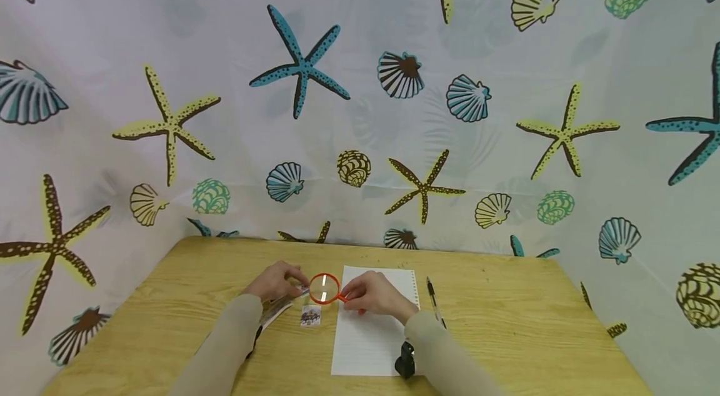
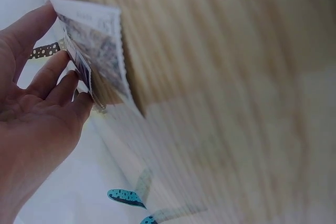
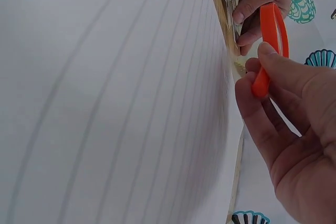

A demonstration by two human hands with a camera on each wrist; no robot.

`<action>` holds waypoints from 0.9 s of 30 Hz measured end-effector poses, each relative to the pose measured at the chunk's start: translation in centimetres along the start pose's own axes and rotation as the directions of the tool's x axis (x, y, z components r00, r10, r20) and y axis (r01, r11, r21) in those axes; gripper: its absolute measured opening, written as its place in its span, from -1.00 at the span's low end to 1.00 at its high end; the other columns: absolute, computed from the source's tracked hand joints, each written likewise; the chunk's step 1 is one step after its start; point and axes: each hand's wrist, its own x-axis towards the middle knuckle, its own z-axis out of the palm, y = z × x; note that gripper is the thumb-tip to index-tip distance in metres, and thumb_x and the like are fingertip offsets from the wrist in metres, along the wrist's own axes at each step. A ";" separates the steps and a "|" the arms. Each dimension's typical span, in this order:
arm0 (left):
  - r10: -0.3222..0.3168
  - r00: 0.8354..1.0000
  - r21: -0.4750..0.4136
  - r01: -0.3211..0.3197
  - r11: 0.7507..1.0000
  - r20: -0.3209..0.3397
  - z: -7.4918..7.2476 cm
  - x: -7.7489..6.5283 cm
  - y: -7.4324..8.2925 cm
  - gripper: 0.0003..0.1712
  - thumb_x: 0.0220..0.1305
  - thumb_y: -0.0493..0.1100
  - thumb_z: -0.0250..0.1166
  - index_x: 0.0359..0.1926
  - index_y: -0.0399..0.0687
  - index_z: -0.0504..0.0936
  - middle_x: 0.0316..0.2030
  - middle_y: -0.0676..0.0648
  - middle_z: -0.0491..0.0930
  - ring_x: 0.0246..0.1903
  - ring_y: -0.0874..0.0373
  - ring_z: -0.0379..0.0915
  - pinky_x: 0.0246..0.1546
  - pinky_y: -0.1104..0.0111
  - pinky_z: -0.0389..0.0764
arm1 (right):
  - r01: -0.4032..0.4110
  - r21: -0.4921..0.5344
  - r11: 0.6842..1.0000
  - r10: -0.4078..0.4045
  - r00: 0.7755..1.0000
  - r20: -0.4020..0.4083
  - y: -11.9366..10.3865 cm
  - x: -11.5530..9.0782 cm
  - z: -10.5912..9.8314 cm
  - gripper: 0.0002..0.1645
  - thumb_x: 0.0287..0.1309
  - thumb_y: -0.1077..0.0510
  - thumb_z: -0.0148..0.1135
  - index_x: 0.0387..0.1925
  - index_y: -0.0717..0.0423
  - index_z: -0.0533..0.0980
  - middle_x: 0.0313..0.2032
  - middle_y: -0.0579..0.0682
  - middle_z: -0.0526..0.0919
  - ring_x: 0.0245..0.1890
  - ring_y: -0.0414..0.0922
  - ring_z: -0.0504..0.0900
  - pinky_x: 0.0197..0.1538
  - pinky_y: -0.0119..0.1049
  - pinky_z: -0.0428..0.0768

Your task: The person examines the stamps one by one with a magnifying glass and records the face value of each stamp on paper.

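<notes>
My right hand (image 1: pixel 374 293) pinches the handle of a red-rimmed magnifying glass (image 1: pixel 324 289) between thumb and fingers. Its round lens is raised above the table, left of the lined paper (image 1: pixel 365 355). The orange-red rim (image 3: pixel 274 30) appears nearly edge-on in the right wrist view. My left hand (image 1: pixel 277 282) is just left of the lens, its thumb and fingertips pinching a small postage stamp (image 2: pixel 80 65) at its edges. Another stamp with a perforated edge (image 2: pixel 97 40) shows nearer the left wrist camera. Below the lens, a printed stamp (image 1: pixel 310 315) lies on the wood.
A pen (image 1: pixel 433 296) lies right of the lined paper. Some flat, light-edged items (image 1: pixel 275 311) lie partly hidden under my left forearm. The wooden table (image 1: pixel 506 315) meets a cloth backdrop (image 1: pixel 360 121) printed with shells and starfish at the back and sides.
</notes>
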 end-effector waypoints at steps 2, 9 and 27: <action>0.002 1.000 -0.001 -0.002 1.000 0.002 0.0 -0.1 0.2 -0.77 0.14 -0.39 0.37 -0.17 -0.13 0.77 0.33 -0.40 0.32 0.37 -0.35 0.16 0.28 -0.15 0.33 | 0.004 0.005 1.000 -0.004 1.000 0.004 -0.2 0.2 0.2 -0.79 0.09 0.26 0.42 -0.18 0.14 0.70 -0.41 -0.06 0.76 -0.55 -0.17 0.65 -0.48 -0.36 0.64; -0.015 1.000 -0.018 0.015 1.000 -0.005 0.0 -0.2 0.5 -0.73 0.11 -0.39 0.39 -0.11 -0.22 0.74 0.33 -0.40 0.32 0.36 -0.37 0.16 0.30 -0.15 0.30 | 0.012 0.003 1.000 -0.012 1.000 0.018 -0.7 0.7 0.6 -0.78 0.10 0.27 0.41 -0.16 0.11 0.71 -0.33 -0.02 0.78 -0.47 -0.16 0.68 -0.47 -0.40 0.62; 0.008 1.000 -0.080 -0.006 0.997 0.017 -0.1 -0.5 0.6 -0.69 0.08 -0.44 0.38 -0.09 -0.30 0.72 0.35 -0.44 0.26 0.39 -0.36 0.10 0.23 -0.07 0.42 | 0.012 -0.025 1.000 -0.012 1.000 -0.002 -0.7 0.5 0.7 -0.81 0.09 0.23 0.43 -0.20 0.06 0.73 -0.36 -0.07 0.78 -0.50 -0.28 0.66 -0.45 -0.43 0.61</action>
